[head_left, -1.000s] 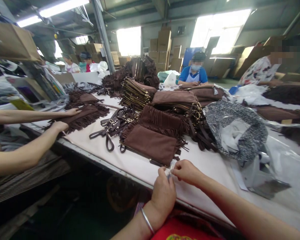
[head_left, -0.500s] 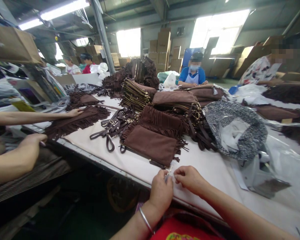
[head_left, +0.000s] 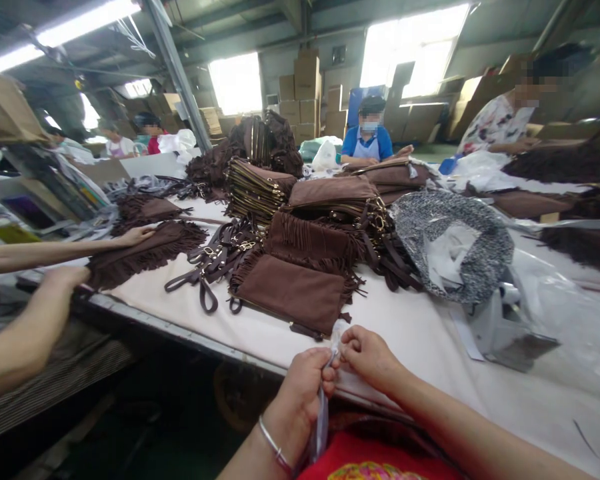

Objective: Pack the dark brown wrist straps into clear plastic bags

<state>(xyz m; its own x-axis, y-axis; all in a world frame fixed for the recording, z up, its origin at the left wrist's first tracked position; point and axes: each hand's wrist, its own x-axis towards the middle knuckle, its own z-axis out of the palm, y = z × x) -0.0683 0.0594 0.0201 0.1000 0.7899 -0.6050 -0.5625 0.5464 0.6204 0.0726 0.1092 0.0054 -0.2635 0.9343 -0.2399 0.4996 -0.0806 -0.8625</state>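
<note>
Just beyond the table's near edge lies a brown fringed pouch [head_left: 293, 290], its near corner close to my fingers. My left hand [head_left: 307, 380], with a silver bangle at the wrist, is closed on a thin whitish plastic strip [head_left: 322, 420] that hangs down toward my lap. To its right, my right hand [head_left: 367, 353] pinches the upper end of the same strip with thumb and forefinger. Both hands are almost touching. Dark straps with gold clasps [head_left: 220, 253] are heaped left of the pouch.
Stacked brown pouches [head_left: 255, 193] rise behind. A grey speckled round item [head_left: 450, 247] and clear plastic [head_left: 555, 313] lie right. Another person's hands work at left on a fringed piece [head_left: 145, 250]. People sit across the table [head_left: 260, 333].
The view has turned slightly right. The plastic strip now hangs in plain sight below my left hand, which has rolled to show its fingers. The neighbour's lower arm has shifted.
</note>
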